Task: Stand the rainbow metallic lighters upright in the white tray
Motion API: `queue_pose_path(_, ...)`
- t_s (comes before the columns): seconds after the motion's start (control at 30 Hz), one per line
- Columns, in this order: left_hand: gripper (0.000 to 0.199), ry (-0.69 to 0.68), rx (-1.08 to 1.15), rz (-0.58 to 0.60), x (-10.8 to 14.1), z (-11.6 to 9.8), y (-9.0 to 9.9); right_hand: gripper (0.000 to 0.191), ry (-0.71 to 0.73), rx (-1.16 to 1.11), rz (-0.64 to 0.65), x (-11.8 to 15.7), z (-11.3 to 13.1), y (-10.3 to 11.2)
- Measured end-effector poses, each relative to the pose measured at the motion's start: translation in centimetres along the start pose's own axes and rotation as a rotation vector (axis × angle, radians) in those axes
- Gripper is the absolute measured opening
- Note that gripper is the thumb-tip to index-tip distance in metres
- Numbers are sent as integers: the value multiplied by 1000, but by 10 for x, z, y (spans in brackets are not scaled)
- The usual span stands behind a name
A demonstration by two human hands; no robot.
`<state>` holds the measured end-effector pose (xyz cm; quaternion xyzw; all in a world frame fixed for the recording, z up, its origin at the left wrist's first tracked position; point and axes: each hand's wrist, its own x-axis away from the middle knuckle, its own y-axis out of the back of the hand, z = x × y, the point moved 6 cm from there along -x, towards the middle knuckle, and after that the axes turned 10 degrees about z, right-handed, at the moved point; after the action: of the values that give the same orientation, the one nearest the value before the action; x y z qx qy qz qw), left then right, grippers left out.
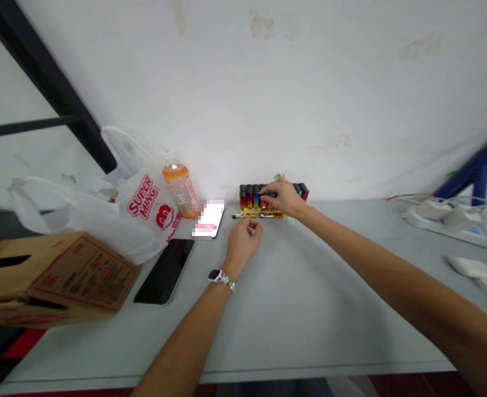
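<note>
A block of small shiny tubes [249, 197] with dark tops stands upright against the wall, coloured red, blue, green and gold. My right hand [282, 197] reaches over the block from the right. Its thumb and fingers are bent together around the dark top of one tube; how firmly they grip is hard to see. In front of the block lie a gold tube [272, 215] and another gold tube [248, 215] with a dark end. Just below that second one is my left hand [243, 240], fingers curled in and thumb close to them. What they hold, if anything, is hidden.
Left on the grey table [293, 309] are a lit phone [208, 219], a dark phone [164, 271], an orange drink bottle [181, 184], a white plastic bag [140, 215] and a cardboard box [70, 275]. A power strip [454, 223] and white charger [474, 268] lie right.
</note>
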<state>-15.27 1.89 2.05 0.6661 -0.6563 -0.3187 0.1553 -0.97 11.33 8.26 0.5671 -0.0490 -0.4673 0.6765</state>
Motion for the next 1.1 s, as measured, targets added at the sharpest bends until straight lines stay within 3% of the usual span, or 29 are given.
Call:
queue_pose_path(0.4,16,-12,-74,7,2,-1,-1,17,-83,54,-28,-2,-11,-7)
queue_pose_path(0.6,17,-11,-81,25,2,-3,-2,24,-9,303,-67,12,0,-2)
queue_pose_path(0.77,15,-1,-86,53,3,-5,-4,41,-5,398,21,31,17,-5)
queue_pose_path(1.0,16,-18,-118,63,4,-5,-7,32,-91,491,338,62,24,-27)
queue_pose_path(1.1,15,-18,-117,66,4,-6,-6,31,-130,488,388,67,25,-32)
